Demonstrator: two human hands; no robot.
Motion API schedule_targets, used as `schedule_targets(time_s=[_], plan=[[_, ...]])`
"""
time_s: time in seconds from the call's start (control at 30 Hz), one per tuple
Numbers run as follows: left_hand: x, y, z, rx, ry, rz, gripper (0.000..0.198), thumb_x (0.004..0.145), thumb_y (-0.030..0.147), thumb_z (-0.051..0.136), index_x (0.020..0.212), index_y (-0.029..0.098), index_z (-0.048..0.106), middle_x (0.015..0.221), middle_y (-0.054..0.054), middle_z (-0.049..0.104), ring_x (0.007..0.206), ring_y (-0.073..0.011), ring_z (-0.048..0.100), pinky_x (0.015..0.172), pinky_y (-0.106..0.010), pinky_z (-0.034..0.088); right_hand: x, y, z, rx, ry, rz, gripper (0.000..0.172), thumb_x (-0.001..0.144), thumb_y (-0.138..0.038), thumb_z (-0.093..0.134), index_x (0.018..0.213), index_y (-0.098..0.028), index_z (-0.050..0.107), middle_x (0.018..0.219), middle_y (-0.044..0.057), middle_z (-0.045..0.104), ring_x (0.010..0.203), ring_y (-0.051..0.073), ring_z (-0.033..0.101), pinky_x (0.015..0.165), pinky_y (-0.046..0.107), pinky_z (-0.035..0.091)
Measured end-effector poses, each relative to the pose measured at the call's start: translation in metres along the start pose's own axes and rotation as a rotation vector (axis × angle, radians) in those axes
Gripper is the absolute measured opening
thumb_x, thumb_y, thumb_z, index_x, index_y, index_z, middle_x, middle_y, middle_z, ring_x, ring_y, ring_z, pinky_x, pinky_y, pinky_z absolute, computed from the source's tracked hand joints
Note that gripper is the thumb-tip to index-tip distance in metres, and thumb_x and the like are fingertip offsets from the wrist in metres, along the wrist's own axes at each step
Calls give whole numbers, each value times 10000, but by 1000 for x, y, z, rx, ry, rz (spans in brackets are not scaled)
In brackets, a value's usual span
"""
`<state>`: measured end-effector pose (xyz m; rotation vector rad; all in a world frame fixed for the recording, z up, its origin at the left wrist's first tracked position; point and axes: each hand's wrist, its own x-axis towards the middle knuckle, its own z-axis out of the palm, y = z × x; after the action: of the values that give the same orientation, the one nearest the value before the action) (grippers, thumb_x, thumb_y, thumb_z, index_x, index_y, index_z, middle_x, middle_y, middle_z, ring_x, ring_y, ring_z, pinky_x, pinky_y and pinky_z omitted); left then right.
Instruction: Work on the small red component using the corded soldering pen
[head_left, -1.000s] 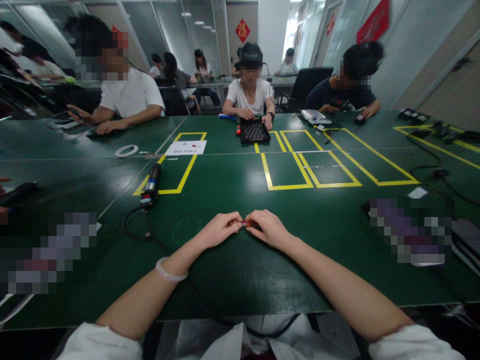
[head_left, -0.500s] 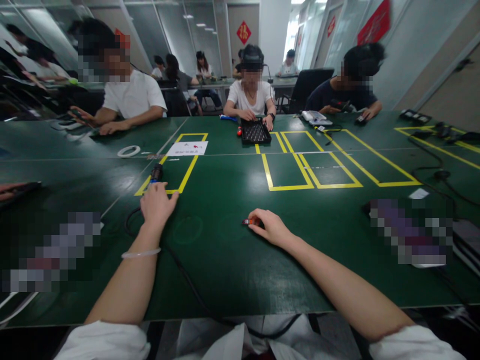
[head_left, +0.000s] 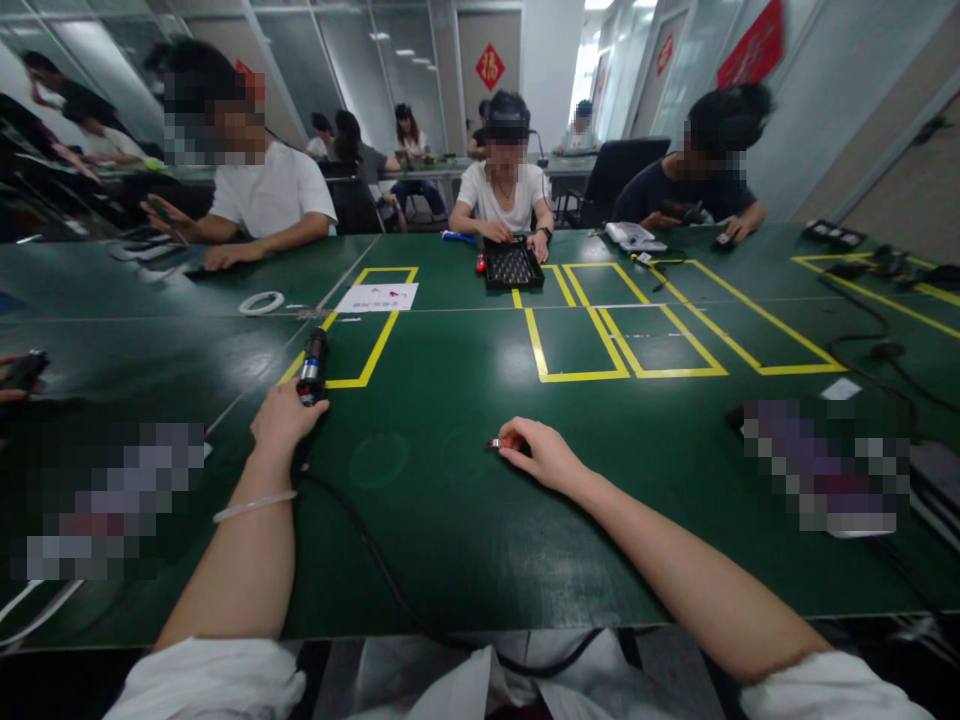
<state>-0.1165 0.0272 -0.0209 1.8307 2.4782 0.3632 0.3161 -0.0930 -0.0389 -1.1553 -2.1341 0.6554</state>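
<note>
My left hand [head_left: 283,418] is closed around the rear end of a black and silver corded tool [head_left: 312,362] that lies on the green table [head_left: 450,530], left of centre. Its black cable [head_left: 375,570] trails back toward me and off the table's front edge. My right hand [head_left: 541,455] rests on the table near the middle, fingers pinched on a small red and silver part [head_left: 496,442]. A pale bangle [head_left: 253,506] sits on my left wrist.
Yellow tape rectangles [head_left: 585,340] mark the table beyond my hands. A white sheet [head_left: 377,296] and a white ring [head_left: 261,302] lie at the far left. Several people sit along the far side, one at a black tray [head_left: 512,266]. Cables [head_left: 877,350] lie at the right.
My left hand left the small part, reached left to the corded tool and has closed on its rear end. My right hand has stayed pinched on the small part.
</note>
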Motion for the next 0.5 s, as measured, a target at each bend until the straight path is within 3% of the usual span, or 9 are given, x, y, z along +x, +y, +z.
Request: schedule_targets(time_s=[0.13, 0.27, 0.5], plan=[[-5, 12, -1, 22, -18, -3, 691, 744, 551, 581, 1321, 187, 466, 1270, -226, 502, 1114, -430, 549, 772, -508, 482, 1, 0, 1, 19, -5, 8, 93, 875, -207, 608, 963, -188, 586, 816, 2, 628, 723, 132, 574, 683, 243, 434], [-15, 33, -1, 33, -30, 83, 700, 750, 521, 587, 1326, 146, 453, 1246, -223, 522, 1113, -391, 558, 812, -468, 486, 2, 1, 2, 6, 6, 14, 87, 860, -211, 625, 937, -188, 592, 756, -17, 588, 683, 126, 541, 655, 235, 418], [-53, 95, 9, 48, -73, 306, 673, 758, 452, 594, 1344, 162, 433, 1284, -164, 504, 1110, -331, 567, 857, -403, 489, 4, 2, 4, 33, 17, 35, 88, 845, -216, 638, 909, -185, 587, 763, -15, 598, 675, 122, 544, 643, 230, 419]])
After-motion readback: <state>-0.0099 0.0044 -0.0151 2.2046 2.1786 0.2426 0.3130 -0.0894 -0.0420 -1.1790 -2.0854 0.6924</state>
